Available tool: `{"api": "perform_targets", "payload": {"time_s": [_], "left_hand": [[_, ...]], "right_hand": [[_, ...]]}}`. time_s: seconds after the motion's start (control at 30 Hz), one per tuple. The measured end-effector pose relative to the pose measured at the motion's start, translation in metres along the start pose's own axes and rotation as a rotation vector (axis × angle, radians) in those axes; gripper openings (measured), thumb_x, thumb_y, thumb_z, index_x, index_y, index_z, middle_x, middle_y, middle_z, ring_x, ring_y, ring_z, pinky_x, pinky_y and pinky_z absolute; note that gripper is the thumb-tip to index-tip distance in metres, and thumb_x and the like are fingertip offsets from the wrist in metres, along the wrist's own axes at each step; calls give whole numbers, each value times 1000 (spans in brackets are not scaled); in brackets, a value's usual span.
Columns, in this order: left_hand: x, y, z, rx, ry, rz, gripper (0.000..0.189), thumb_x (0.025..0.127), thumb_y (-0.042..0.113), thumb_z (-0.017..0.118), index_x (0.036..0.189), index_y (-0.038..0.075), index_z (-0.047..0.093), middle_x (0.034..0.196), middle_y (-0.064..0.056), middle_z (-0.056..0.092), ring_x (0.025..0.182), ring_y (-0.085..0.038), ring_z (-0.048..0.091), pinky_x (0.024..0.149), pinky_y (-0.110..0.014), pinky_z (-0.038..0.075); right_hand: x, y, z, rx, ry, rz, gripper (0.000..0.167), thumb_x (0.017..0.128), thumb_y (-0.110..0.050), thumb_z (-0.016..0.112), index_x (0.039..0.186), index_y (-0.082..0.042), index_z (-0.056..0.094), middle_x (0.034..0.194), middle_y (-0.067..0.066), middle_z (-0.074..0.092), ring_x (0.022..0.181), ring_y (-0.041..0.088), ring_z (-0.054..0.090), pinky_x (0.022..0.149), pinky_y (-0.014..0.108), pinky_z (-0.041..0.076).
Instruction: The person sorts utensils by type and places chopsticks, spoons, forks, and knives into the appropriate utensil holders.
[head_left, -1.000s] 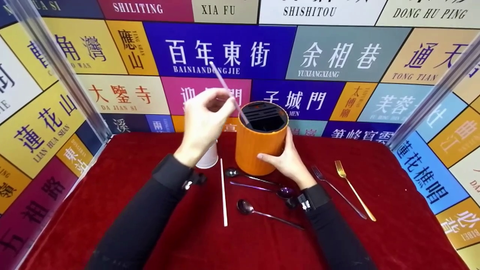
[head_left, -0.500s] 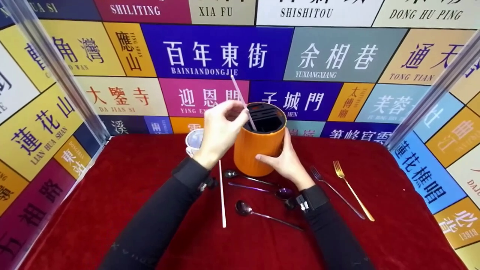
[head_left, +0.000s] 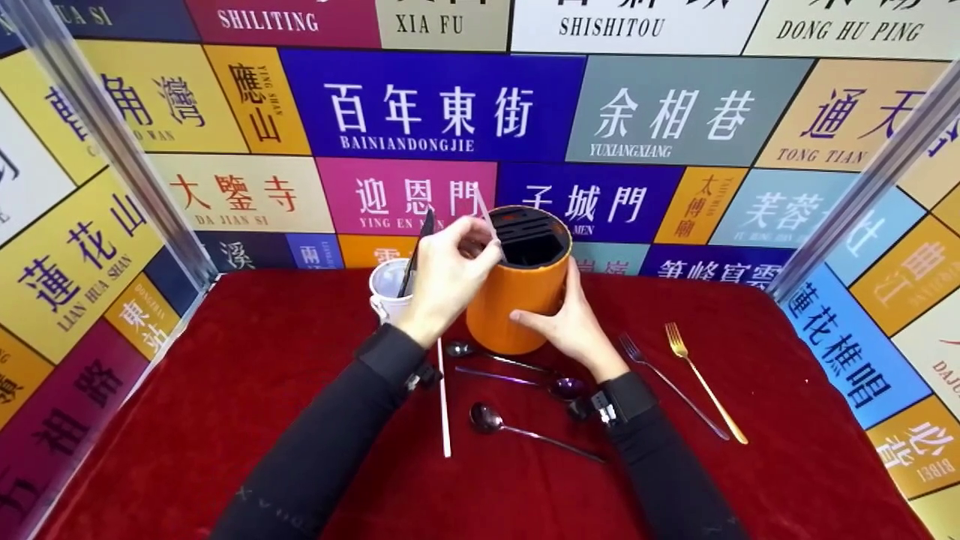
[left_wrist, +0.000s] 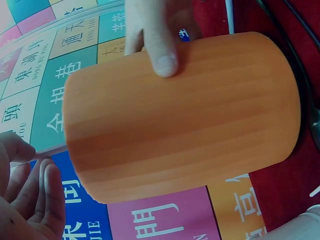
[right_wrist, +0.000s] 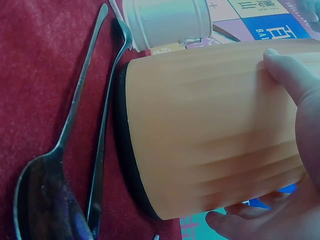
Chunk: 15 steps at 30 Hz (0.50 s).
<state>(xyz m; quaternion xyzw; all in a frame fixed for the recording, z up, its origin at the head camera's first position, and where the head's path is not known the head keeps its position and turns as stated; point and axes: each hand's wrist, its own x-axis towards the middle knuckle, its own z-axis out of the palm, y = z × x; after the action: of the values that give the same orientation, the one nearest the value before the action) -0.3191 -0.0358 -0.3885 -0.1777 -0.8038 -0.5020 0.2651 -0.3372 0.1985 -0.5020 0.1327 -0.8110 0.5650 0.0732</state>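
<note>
Pale stick (head_left: 484, 206) — pinched by my left hand (head_left: 450, 274), jutting above its fingertips — while my right hand (head_left: 576, 326) grips the orange holder (head_left: 510, 304).

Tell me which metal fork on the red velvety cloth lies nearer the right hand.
The dark metal fork, left of the gold metal fork, which lies farther from the right hand.

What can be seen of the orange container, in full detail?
The orange container is a cylinder with faintly streaked sides and a black base edge, possibly wood or plastic. Its top holds a black insert with slots and a larger opening. It stands roughly upright on the red cloth, mouth up. The right hand grips its side; the left hand pinches a pale stick by the rim, but whether the stick touches it is unclear.
</note>
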Motion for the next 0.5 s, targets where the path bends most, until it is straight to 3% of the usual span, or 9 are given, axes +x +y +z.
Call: {"api": "perform_targets", "payload": {"time_s": [0.17,0.5], "left_hand": [[-4,-6,4,75,-12,7,10,98,21,77,103,14,82,90,1,82,75,-13,70,71,-26,56],[-13,-10,12,170,-19,30,11,98,25,78,101,15,82,94,-4,72,89,-22,62,80,-33,48]], "right_hand": [[1,1,0,-8,-1,-10,135,79,-41,102,176,-37,9,175,1,37,154,24,48,133,49,36],[2,5,-1,-20,0,-14,137,78,-45,102,177,-37,7,176,-1,35,153,22,49,132,47,37]]}}
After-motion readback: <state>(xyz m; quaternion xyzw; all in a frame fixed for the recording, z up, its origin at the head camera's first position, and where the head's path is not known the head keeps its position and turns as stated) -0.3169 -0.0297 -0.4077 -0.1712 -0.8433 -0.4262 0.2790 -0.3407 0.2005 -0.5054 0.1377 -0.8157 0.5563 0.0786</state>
